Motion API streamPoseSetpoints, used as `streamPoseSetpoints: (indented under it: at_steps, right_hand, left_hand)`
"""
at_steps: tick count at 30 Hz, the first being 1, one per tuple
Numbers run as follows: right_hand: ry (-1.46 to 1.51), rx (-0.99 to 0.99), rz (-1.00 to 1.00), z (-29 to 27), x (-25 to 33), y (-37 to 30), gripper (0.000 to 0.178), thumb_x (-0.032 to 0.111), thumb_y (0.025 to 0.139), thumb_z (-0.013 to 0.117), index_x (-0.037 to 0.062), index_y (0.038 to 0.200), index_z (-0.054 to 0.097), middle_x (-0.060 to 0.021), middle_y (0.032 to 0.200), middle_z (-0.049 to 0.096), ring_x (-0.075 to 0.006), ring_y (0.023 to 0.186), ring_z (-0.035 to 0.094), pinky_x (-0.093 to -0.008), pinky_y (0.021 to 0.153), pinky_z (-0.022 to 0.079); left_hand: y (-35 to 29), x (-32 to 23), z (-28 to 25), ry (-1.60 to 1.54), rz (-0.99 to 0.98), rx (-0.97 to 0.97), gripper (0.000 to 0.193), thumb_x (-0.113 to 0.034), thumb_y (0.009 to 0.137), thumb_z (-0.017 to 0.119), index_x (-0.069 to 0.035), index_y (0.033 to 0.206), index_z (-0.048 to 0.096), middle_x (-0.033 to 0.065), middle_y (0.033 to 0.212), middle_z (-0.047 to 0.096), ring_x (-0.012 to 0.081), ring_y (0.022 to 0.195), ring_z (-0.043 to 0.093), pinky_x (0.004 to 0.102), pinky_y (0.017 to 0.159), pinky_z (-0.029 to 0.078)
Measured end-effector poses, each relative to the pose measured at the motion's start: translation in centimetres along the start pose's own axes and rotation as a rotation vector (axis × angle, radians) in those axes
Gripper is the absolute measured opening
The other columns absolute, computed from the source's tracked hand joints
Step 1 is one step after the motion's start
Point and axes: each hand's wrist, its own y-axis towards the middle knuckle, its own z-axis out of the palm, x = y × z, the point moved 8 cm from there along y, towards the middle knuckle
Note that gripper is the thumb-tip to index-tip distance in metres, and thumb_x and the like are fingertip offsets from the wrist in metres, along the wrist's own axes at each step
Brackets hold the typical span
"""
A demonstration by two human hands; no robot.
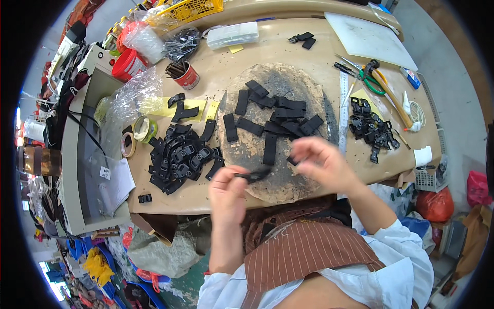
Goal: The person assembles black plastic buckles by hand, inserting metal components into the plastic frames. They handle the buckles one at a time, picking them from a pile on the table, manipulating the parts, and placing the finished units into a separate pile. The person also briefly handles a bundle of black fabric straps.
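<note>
Pinched between the fingers of my left hand (228, 193) is a short black strap (256, 175), held over the near edge of a round worn board (242, 77). My right hand (325, 166) hovers over the board's right side, slightly blurred, thumb and fingers apart. A small dark piece shows by its fingertips; whether it is touched is unclear. Flat black strap pieces (290, 113) lie scattered across the board. Left of it is a heap of black straps with buckles (182, 157). On the right sits a pile of loose black plastic buckles (371, 129).
A hammer (393, 98), green-handled scissors (371, 82) and a steel ruler (343, 113) lie at the right. Along the left stand a red tin of sticks (186, 77), a red cup (128, 65) and tape rolls (127, 144). A white board (368, 41) rests far right.
</note>
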Motion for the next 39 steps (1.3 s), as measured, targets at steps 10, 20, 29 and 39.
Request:
streamPoseSetpoints:
  at_steps: [10, 20, 29, 39]
  right_hand:
    - [-1.104, -0.575, 0.033, -21.9, -3.4, 2.1, 0.041, 0.018, 0.077, 0.068, -0.0033, 0.109, 0.056, -0.02, 0.097, 0.061, -0.0312, 0.09, 0.059, -0.0357, 0.08, 0.046]
    - [-0.82, -0.361, -0.028, -16.6, -3.2, 4.7, 0.025, 0.014, 0.091, 0.053, -0.0023, 0.109, 0.06, -0.0082, 0.097, 0.061, -0.0152, 0.083, 0.056, -0.0242, 0.074, 0.045]
    - [-0.743, -0.342, -0.125, -16.6, -4.3, 4.8, 0.032, 0.001, 0.086, 0.056, -0.0017, 0.118, 0.053, -0.0041, 0.093, 0.058, -0.0058, 0.077, 0.05, -0.0196, 0.066, 0.041]
    - [-0.594, 0.344, -0.57, 4.9, 6.7, -0.4, 0.017, -0.002, 0.064, 0.069, 0.0042, 0.079, 0.064, -0.0111, 0.088, 0.063, -0.025, 0.081, 0.059, -0.0319, 0.071, 0.047]
  left_hand:
    - [3.0, -10.5, -8.4, 1.244, 0.489, -0.61, 0.036, -0.011, 0.074, 0.073, -0.003, 0.106, 0.058, 0.0068, 0.102, 0.05, 0.0083, 0.058, 0.05, 0.0207, 0.053, 0.042]
    - [-1.0, 0.0, 1.0, 0.641, 0.08, 0.0, 0.03, -0.01, 0.083, 0.063, -0.006, 0.112, 0.054, 0.0026, 0.093, 0.06, 0.0052, 0.067, 0.054, 0.0217, 0.059, 0.045]
    - [-2.1, 2.1, 2.7, 0.847, 0.132, 0.092, 0.022, -0.013, 0.084, 0.06, -0.002, 0.103, 0.055, 0.0103, 0.086, 0.06, 0.0184, 0.066, 0.06, 0.0282, 0.061, 0.048]
    - [-3.1, 7.1, 4.8, -0.33, -0.678, 0.198, 0.042, -0.025, 0.092, 0.055, -0.006, 0.127, 0.043, 0.0053, 0.108, 0.059, 0.0114, 0.092, 0.06, 0.0254, 0.075, 0.051]
